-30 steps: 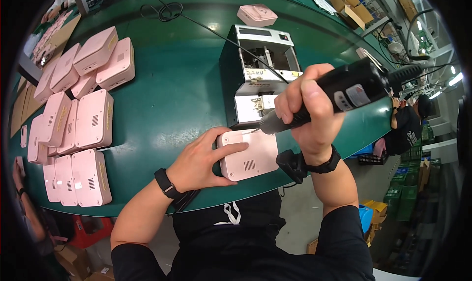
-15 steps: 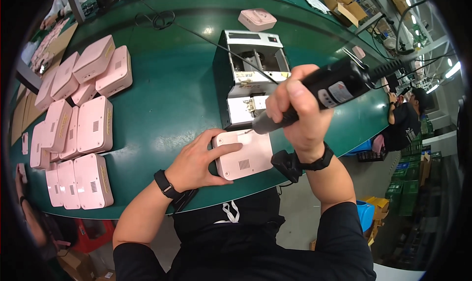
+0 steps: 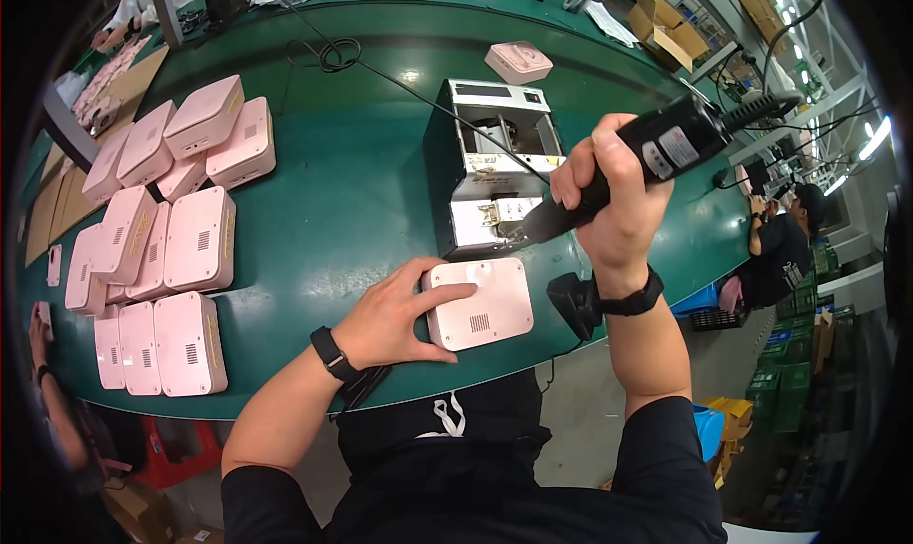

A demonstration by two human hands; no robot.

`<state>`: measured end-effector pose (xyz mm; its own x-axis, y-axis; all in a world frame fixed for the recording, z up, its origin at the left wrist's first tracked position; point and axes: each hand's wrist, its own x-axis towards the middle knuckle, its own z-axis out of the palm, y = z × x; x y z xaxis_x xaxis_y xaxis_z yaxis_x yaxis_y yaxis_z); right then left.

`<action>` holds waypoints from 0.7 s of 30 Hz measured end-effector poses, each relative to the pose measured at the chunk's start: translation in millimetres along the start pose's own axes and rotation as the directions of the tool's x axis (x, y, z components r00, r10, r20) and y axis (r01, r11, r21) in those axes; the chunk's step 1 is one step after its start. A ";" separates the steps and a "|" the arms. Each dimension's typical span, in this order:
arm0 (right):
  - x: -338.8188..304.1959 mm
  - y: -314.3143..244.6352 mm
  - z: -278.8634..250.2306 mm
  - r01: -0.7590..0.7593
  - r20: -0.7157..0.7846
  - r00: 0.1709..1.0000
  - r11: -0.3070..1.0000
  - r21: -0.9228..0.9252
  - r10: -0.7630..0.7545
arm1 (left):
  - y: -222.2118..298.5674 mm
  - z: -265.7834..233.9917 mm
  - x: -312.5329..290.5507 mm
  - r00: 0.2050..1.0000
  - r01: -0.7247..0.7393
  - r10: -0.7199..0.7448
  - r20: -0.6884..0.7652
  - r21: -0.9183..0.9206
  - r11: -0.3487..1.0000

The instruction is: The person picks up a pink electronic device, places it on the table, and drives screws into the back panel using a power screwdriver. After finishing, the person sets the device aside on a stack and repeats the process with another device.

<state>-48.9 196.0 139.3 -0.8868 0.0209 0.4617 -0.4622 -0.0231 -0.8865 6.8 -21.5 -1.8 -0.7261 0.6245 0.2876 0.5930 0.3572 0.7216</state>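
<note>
Flat at the table's near edge, a pink plastic box (image 3: 502, 306) lies with its vented, screw-holed side up. My left hand (image 3: 390, 316) grips its left end, thumb at the near side and index finger laid across the top. My right hand (image 3: 623, 206) is wrapped round a black electric screwdriver (image 3: 677, 143), held slanting with its tip down to the left. That tip is at the front plate of a screw feeder (image 3: 463, 228), a black and silver machine just beyond the box; whether it touches a screw is too small to tell.
Several pink boxes (image 3: 200, 244) are stacked at the left. Another pink part (image 3: 519, 61) lies behind the feeder. The screwdriver's black cable (image 3: 409, 83) runs across the table (image 3: 333, 183). A co-worker (image 3: 785, 230) sits at the far right; another person's arm (image 3: 59, 406) shows at the left edge.
The screwdriver's tip has left the pink box's far edge and moved up and right to the screw feeder. My left hand stays on the box. The whole view has shifted slightly.
</note>
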 end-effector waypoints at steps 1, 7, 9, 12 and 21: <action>-2.1 -1.8 2.9 -0.004 0.005 1.000 1.000 0.002 0.004 | -1.0 -1.0 0.5 1.000 -0.011 0.011 -0.001 0.011 1.000; -25.0 -21.7 26.6 -0.069 0.180 0.983 0.984 0.163 0.039 | -1.1 -0.8 1.4 1.000 0.018 -0.017 0.012 -0.018 1.000; -28.4 -20.0 33.7 -0.079 0.238 0.971 0.983 0.168 0.037 | -0.3 -1.5 0.5 1.000 0.016 -0.016 0.004 -0.006 1.000; -32.0 -13.3 43.0 -0.066 0.284 0.959 0.987 0.149 0.021 | -0.7 -2.0 -0.9 1.000 0.005 -0.005 -0.010 0.020 1.000; -30.1 -5.5 47.3 -0.085 0.327 0.944 0.992 0.090 0.051 | -8.4 1.3 -2.0 0.999 -0.017 0.016 -0.027 -0.037 0.999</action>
<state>-20.0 148.2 131.7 -0.8630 -0.3083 0.4002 -0.3840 -0.1145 -0.9162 3.7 -24.8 -9.3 -0.7255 0.6111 0.3165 0.5922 0.3200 0.7396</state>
